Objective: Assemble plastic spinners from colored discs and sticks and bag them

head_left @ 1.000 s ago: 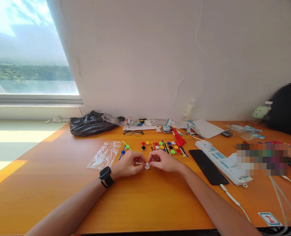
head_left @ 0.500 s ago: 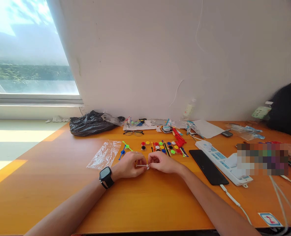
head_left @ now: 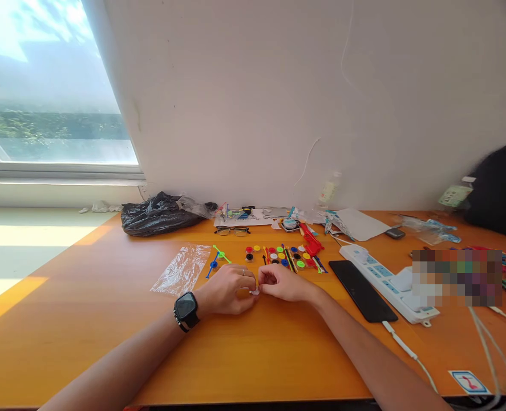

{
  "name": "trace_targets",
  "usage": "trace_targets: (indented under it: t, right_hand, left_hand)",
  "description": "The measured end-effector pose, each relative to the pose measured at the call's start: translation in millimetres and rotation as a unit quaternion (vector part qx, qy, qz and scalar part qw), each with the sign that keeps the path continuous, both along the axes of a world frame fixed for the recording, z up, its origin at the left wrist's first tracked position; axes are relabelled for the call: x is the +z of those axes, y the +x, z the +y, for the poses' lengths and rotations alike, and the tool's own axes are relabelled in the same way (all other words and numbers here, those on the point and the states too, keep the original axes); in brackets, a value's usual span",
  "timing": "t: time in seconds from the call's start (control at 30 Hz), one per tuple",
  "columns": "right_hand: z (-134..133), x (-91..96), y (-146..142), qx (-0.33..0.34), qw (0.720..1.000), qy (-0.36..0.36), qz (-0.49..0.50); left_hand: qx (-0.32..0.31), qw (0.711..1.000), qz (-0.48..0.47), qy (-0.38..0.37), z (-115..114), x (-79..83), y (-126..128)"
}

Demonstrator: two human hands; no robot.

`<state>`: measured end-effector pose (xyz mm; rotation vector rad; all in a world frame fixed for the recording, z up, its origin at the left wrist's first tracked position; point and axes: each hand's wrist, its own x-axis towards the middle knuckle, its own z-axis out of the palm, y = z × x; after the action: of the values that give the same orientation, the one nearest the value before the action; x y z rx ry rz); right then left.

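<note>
My left hand (head_left: 227, 289), with a ring and a black watch at the wrist, is closed on a small white plastic arrow spinner (head_left: 255, 291). My right hand (head_left: 287, 283) pinches the same piece from the other side, fingertips almost meeting the left ones. Fingers cover most of the piece. Just beyond the left hand lie a green arrow spinner (head_left: 221, 254) and a blue one (head_left: 212, 265). Behind the right hand are rows of coloured round discs (head_left: 282, 257) and several loose coloured arrows (head_left: 291, 258).
A clear plastic bag (head_left: 182, 269) lies at left, glasses (head_left: 232, 231) and a black bag (head_left: 162, 214) behind. To the right are a red toy gun (head_left: 311, 241), a phone (head_left: 361, 291) and a power strip (head_left: 389, 282). Another person's hand shows at the far right edge.
My left hand has turned and closed further over the white spinner, hiding its arm, which showed before. My right hand stays nearly still. The other person's hand has drawn back rightward.
</note>
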<state>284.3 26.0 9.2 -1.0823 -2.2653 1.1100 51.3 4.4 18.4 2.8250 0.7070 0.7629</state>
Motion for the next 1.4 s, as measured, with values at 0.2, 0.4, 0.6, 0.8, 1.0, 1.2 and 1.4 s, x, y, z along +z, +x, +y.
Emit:
trace_targets:
  t: [0.2, 0.4, 0.6, 0.8, 1.0, 1.2, 1.4]
  right_hand:
    - [1.5, -7.1, -0.3, -0.005, 1.0, -0.025, 0.012]
    - [2.9, -11.8, -4.4, -0.005, 0.999, -0.031, 0.023]
    - [-6.1, -11.4, -3.9, -0.02, 1.0, -0.004, 0.024]
    - [-18.6, -24.0, -1.5, -0.052, 0.996, 0.056, 0.04]
    - [-29.3, -12.0, 3.5, -0.077, 0.989, 0.11, 0.057]
    - [-21.1, 11.4, 17.6, -0.14, 0.98, 0.108, 0.092]
    - [-18.1, 7.9, 18.2, -0.119, 0.988, 0.054, 0.083]
  left_hand:
    - [0.012, 1.0, 0.019, 0.017, 0.6, -4.0, 2.8]
    - [0.011, 1.0, 0.009, 0.016, -1.1, -3.2, 3.6]
    - [0.013, 1.0, 0.001, 0.009, -1.1, -5.4, 5.3]
    - [0.012, 1.0, 0.012, -0.015, -1.1, -3.5, 9.8]
    - [0.039, 0.999, -0.023, -0.016, -8.7, -6.5, 5.6]
    - [0.028, 0.999, 0.028, 0.027, -11.4, -3.3, 4.1]
    - [0.051, 0.997, 0.035, 0.039, -13.4, -2.1, 6.5]
